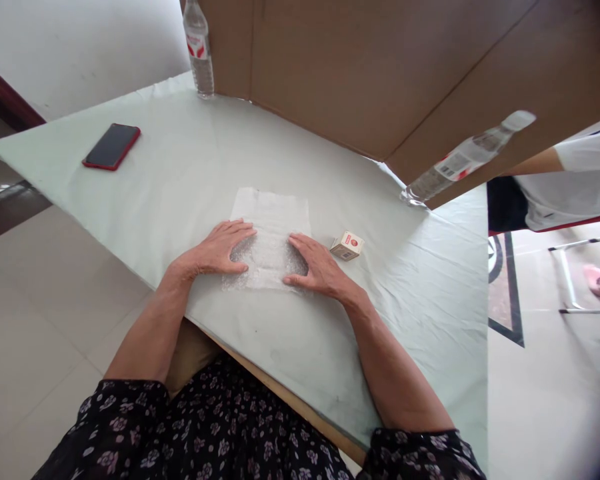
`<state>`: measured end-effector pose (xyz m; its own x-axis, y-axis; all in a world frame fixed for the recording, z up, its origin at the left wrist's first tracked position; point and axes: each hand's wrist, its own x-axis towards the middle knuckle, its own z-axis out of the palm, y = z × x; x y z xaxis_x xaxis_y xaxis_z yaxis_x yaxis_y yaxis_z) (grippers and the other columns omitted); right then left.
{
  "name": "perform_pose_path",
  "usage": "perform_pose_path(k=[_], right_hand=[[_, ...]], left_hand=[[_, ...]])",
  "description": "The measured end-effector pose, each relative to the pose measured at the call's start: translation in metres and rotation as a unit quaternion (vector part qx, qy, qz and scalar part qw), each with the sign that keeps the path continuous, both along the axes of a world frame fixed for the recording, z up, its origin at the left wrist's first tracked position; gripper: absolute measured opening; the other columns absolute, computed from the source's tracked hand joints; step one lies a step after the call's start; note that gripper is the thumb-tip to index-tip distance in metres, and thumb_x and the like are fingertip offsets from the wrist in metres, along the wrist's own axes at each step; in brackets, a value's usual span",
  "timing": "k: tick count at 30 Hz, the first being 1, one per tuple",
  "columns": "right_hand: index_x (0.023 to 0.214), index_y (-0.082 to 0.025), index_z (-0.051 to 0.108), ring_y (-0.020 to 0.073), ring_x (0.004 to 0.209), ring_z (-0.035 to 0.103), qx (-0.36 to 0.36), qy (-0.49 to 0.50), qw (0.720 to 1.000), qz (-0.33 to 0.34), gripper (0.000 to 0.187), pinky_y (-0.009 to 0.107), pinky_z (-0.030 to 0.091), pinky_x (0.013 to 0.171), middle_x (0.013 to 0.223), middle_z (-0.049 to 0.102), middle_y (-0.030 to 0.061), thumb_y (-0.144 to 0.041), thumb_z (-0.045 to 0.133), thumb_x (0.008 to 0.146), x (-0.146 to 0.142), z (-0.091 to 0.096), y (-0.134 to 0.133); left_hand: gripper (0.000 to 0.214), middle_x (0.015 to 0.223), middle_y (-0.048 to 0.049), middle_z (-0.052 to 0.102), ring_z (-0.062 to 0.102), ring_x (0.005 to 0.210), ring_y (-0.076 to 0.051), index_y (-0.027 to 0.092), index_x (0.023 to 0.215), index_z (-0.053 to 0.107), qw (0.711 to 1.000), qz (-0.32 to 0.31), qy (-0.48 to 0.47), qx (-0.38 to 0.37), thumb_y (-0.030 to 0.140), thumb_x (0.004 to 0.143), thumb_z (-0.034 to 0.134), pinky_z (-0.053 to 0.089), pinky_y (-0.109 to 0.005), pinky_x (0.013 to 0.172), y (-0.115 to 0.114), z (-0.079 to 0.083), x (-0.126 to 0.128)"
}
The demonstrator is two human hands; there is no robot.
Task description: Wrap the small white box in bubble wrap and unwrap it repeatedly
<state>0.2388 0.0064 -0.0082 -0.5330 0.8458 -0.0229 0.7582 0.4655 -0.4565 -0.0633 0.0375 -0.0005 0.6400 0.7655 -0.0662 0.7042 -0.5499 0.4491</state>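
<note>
A sheet of clear bubble wrap [269, 233] lies flat on the pale green table cover [190, 167]. My left hand [215, 250] rests palm down on its near left part, fingers stretched out flat. My right hand [317, 267] presses on its near right part, fingers also spread and flat. Neither hand holds anything. A small cardboard box [347, 245] with a red mark sits just right of my right hand, not touching it.
A red-cased phone [112, 146] lies at the far left. One plastic water bottle [199, 50] stands at the back, another [460, 160] at the right, both against a large brown cardboard panel [380, 73]. Another person's arm [535, 162] shows at the right.
</note>
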Motion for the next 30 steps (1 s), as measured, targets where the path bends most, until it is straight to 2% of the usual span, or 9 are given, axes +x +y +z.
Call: perform_pose_path(k=[3,7,11,15,20,23,26,28,30], right_hand=[[0.158,-0.026,0.035,0.0367,0.153,0.033,-0.012,-0.003,1.0,0.005,0.093,0.06,0.03,0.123,0.165,0.036,0.0148,-0.066,0.07,0.083,0.004,0.004,-0.001],[0.158,-0.024,0.036,0.0361,0.154,0.032,-0.024,-0.002,1.0,0.003,0.091,0.059,0.028,0.124,0.166,0.035,0.0154,-0.066,0.069,0.083,0.006,0.009,-0.002],[0.157,-0.024,0.037,0.036,0.154,0.032,-0.024,0.003,1.0,0.0,0.09,0.06,0.029,0.124,0.165,0.035,0.0154,-0.064,0.069,0.083,0.005,0.008,-0.002],[0.156,-0.023,0.04,0.036,0.153,0.033,-0.021,0.009,1.0,-0.004,0.088,0.06,0.029,0.124,0.165,0.037,0.0153,-0.062,0.071,0.083,0.003,0.006,-0.003],[0.148,-0.026,0.05,0.0325,0.146,0.045,-0.047,0.058,0.997,-0.012,0.072,0.056,0.04,0.119,0.156,0.05,0.0121,-0.063,0.063,0.088,0.02,0.027,-0.003],[0.142,-0.028,0.056,0.0328,0.14,0.052,0.013,0.078,0.994,-0.077,0.062,0.055,0.048,0.111,0.151,0.055,0.011,-0.06,0.062,0.09,0.044,0.043,0.002],[0.138,-0.027,0.06,0.0382,0.133,0.055,0.077,0.027,0.984,-0.156,0.063,0.062,0.046,0.107,0.144,0.061,0.0124,-0.056,0.069,0.083,0.072,0.044,0.009],[0.132,-0.025,0.063,0.0408,0.123,0.061,0.076,-0.022,0.978,-0.195,0.064,0.063,0.05,0.099,0.134,0.067,0.0139,-0.053,0.075,0.076,0.084,0.037,0.013],[0.122,-0.023,0.067,0.0387,0.105,0.068,0.051,-0.065,0.969,-0.233,0.055,0.059,0.055,0.087,0.116,0.074,0.0137,-0.048,0.075,0.074,0.089,0.032,0.014]], left_hand=[[0.082,0.167,-0.0125,0.033,0.021,0.158,-0.032,0.018,0.155,0.039,1.0,0.001,-0.002,-0.006,0.049,0.082,0.06,0.017,-0.05,0.129,0.0,0.001,-0.001],[0.079,0.166,-0.0121,0.035,0.023,0.157,-0.031,0.018,0.154,0.04,1.0,0.007,-0.013,-0.011,0.046,0.082,0.059,0.018,-0.049,0.128,-0.001,0.003,0.0],[0.071,0.159,-0.0129,0.045,0.033,0.152,-0.032,0.018,0.147,0.049,0.999,0.039,-0.028,0.016,0.055,0.087,0.057,0.022,-0.05,0.126,-0.002,0.001,0.007],[0.074,0.156,-0.0152,0.048,0.036,0.149,-0.036,0.018,0.143,0.053,0.998,0.043,-0.013,0.047,0.06,0.084,0.062,0.024,-0.053,0.124,-0.001,-0.003,0.013],[0.085,0.158,-0.0147,0.043,0.032,0.151,-0.036,0.019,0.15,0.044,0.999,0.019,-0.013,0.038,0.064,0.08,0.066,0.022,-0.051,0.125,-0.002,-0.003,0.011],[0.085,0.158,-0.0137,0.044,0.032,0.151,-0.036,0.021,0.151,0.041,0.999,0.016,-0.021,0.037,0.063,0.082,0.065,0.021,-0.051,0.125,-0.002,-0.003,0.01],[0.084,0.157,-0.0134,0.044,0.032,0.151,-0.037,0.022,0.152,0.039,0.999,0.016,-0.026,0.033,0.061,0.082,0.065,0.021,-0.052,0.125,-0.002,-0.002,0.01],[0.084,0.158,-0.0139,0.043,0.031,0.151,-0.037,0.022,0.152,0.038,0.999,0.017,-0.024,0.03,0.06,0.082,0.065,0.021,-0.053,0.125,-0.002,-0.001,0.01],[0.086,0.158,-0.0146,0.042,0.03,0.151,-0.037,0.021,0.152,0.038,0.999,0.018,-0.021,0.025,0.059,0.081,0.066,0.02,-0.052,0.125,-0.002,0.0,0.011]])
